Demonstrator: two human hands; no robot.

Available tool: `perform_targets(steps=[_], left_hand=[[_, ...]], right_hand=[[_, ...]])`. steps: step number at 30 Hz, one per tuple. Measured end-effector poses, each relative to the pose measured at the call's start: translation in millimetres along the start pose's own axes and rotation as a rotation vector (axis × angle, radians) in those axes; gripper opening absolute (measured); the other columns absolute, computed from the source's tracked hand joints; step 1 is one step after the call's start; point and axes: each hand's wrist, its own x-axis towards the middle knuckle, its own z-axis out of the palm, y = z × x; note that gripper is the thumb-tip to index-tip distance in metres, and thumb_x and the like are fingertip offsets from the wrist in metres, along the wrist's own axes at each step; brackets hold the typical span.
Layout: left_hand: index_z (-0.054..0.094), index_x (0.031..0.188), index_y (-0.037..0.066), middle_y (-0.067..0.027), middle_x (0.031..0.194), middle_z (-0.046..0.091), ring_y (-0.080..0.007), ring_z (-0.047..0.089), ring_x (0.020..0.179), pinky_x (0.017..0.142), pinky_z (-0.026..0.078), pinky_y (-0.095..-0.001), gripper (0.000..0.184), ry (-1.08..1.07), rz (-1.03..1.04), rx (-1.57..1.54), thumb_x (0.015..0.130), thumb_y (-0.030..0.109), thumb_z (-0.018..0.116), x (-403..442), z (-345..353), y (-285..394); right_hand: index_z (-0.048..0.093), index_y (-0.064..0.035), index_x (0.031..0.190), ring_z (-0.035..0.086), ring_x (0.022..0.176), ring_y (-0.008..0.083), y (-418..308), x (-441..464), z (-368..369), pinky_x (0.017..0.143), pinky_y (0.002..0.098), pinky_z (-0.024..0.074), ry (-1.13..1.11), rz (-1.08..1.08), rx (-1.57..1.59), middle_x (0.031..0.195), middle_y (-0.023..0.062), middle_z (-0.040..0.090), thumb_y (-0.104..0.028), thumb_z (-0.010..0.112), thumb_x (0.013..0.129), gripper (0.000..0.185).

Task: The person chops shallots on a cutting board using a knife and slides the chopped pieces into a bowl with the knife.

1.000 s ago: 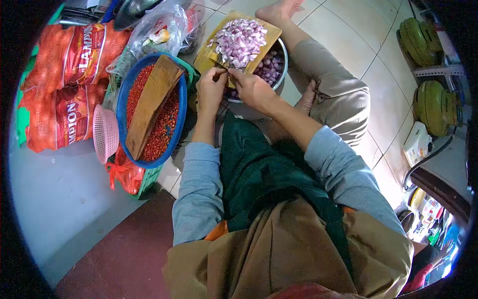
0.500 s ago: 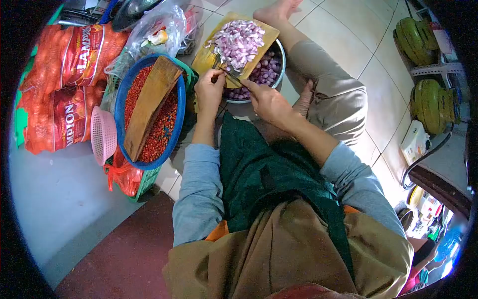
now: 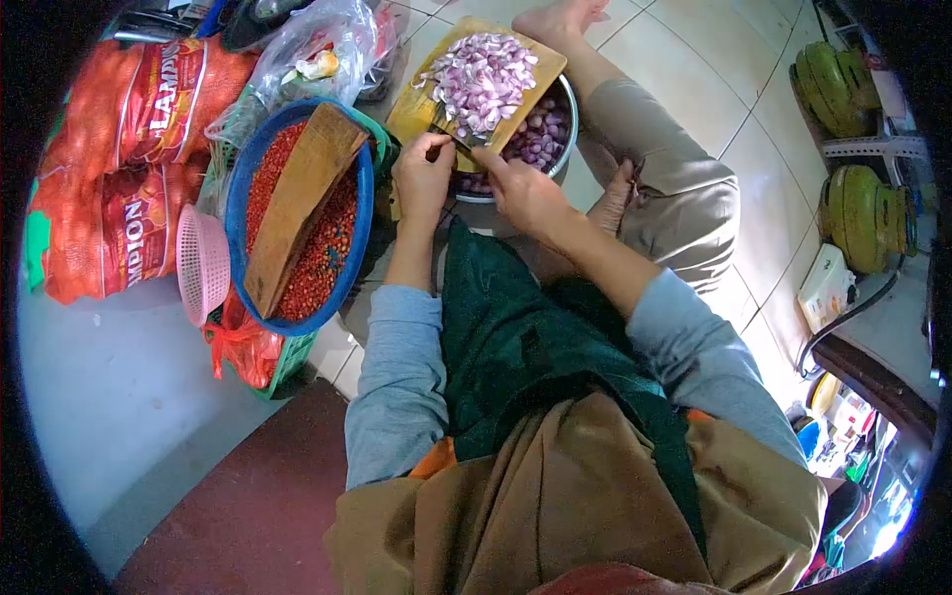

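A yellow wooden cutting board (image 3: 408,116) lies across a metal bowl (image 3: 574,111), bearing a heap of chopped shallots (image 3: 484,81). Whole peeled shallots (image 3: 542,137) show in the bowl beneath. My right hand (image 3: 533,200) is closed around the handle of a knife (image 3: 464,142), whose dark blade points left over the board's near edge. Against the same edge, my left hand (image 3: 420,185) is closed in a pinch close to the blade. Whatever its fingertips hold is too small to make out.
On the left, a blue basin (image 3: 361,233) of red chillies has a wooden plank (image 3: 297,218) across it. Beside it are a pink basket (image 3: 202,266), orange net sacks (image 3: 94,223) and a clear plastic bag (image 3: 315,61). Green gas cylinders (image 3: 859,218) stand at right.
The view has shifted slightly, moving the board and bowl a little to the right in it. Both hands stay at the board's near edge, with the knife still in my right hand.
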Motion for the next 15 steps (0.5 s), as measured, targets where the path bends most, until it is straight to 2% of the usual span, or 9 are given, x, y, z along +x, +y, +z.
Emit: perform_targets(steps=[4,7,10,13,15], left_hand=[[0.071,0.091,0.005,-0.0115,0.086,0.07,-0.0194,0.066,0.077,0.072,0.05,-0.0302,0.018,0.006,-0.03,-0.037,0.08,0.019,0.073,-0.9,0.7,1.7],[0.07,0.088,0.004,-0.014,0.085,0.067,-0.0271,0.066,0.077,0.071,0.05,-0.0346,0.014,0.043,-0.003,-0.036,0.078,0.014,0.07,-1.9,1.2,6.1],[0.07,0.089,0.003,-0.0143,0.085,0.068,-0.0266,0.066,0.077,0.071,0.051,-0.0342,0.015,0.049,0.006,-0.015,0.078,0.014,0.07,-2.3,0.6,6.2],[0.07,0.089,0.003,-0.0145,0.085,0.068,-0.0271,0.066,0.078,0.072,0.051,-0.0345,0.015,0.025,-0.037,-0.04,0.078,0.013,0.071,-2.8,-0.2,7.3],[0.07,0.091,0.005,-0.0124,0.086,0.069,-0.0225,0.066,0.078,0.072,0.05,-0.032,0.017,0.001,-0.068,-0.046,0.079,0.017,0.072,-2.6,0.6,2.9]], right_hand=[[0.046,-0.0195,0.133,0.064,0.078,0.0418,-4.1,-27.3,-29.3,0.07,0.0506,0.0533,-0.052,0.084,-0.111,0.089,0.0247,0.063,-0.011,0.049,0.088,0.046],[0.049,-0.0143,0.13,0.064,0.078,0.041,-5.3,-22.1,-34.8,0.07,0.05,0.053,0.025,0.036,-0.023,0.088,0.0243,0.064,-0.011,0.051,0.088,0.043],[0.051,-0.0099,0.127,0.065,0.08,0.0399,-8.3,-15.4,-27.6,0.071,0.0489,0.0525,0.094,-0.076,0.101,0.087,0.0245,0.064,-0.011,0.052,0.087,0.04],[0.051,-0.0072,0.126,0.065,0.08,0.0392,-12.4,-8.4,-30.6,0.072,0.0481,0.0517,-0.006,0.008,0.1,0.085,0.0246,0.064,-0.01,0.052,0.087,0.039],[0.051,-0.0078,0.126,0.065,0.08,0.0391,-8.2,0.5,-15.7,0.072,0.0482,0.0517,0.048,-0.026,0.101,0.085,0.0247,0.064,-0.01,0.052,0.087,0.039]])
